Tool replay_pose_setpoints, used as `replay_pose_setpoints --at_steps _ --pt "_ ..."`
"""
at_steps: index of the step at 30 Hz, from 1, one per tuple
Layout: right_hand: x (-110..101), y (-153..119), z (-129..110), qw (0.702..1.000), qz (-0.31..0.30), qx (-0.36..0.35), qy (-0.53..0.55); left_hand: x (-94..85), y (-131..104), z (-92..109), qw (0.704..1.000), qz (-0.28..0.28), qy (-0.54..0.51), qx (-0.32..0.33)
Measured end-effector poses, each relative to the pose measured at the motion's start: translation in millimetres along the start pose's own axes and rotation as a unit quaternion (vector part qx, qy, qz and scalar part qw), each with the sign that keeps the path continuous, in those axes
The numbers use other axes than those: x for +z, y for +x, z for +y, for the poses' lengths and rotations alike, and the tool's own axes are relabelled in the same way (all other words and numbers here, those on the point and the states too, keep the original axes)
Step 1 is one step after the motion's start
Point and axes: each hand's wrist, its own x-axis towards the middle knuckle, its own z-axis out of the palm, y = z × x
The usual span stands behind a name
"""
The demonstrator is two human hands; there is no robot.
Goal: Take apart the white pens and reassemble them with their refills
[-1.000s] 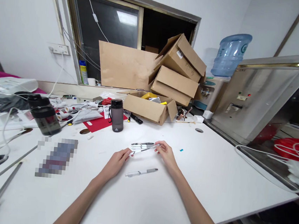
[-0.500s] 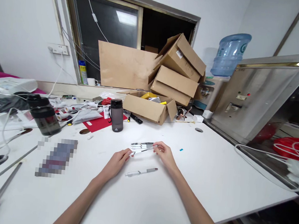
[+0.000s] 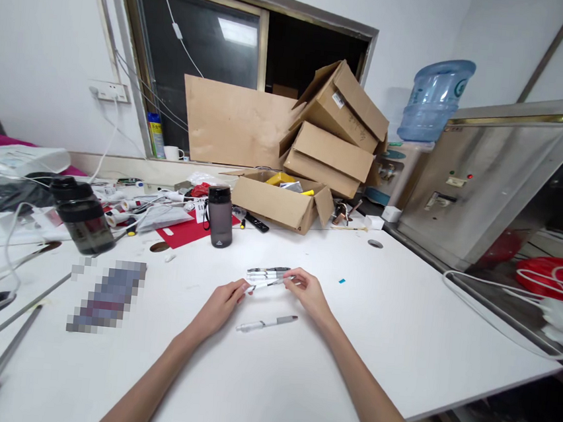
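Between my two hands is a slim white pen (image 3: 265, 285) with a dark part toward its right end. My left hand (image 3: 223, 303) pinches its left end between thumb and fingers. At the other end, the fingertips of my right hand (image 3: 308, 289) are closed on the pen's tip, partly covering it. Just behind, several white and black pens (image 3: 264, 274) lie side by side on the table. Nearer to me a white pen with a grey grip (image 3: 266, 324) rests alone on the tabletop.
A dark bottle (image 3: 220, 218) stands behind the pens, with an open cardboard box (image 3: 277, 204) to its right. Another dark bottle (image 3: 84, 218) and tangled cables are at left. A screwdriver (image 3: 8, 357) lies front left. A steel machine (image 3: 493, 185) stands at right.
My right hand has shifted slightly left, toward my left hand, so less of the held pen shows between them. My left hand stays almost still.
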Motion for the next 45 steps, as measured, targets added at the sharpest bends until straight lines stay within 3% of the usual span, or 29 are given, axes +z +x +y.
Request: replay_pose_setpoints --at_steps 39,45 --pt "7.4 -3.6 -4.1 1.0 -0.019 0.01 -0.009 3.1 -1.0 2.8 1.0 -0.013 -0.005 0.012" --pt "9.7 -5.8 -4.4 0.999 -0.044 0.028 0.007 5.0 0.0 0.9 1.0 -0.014 0.003 0.022"
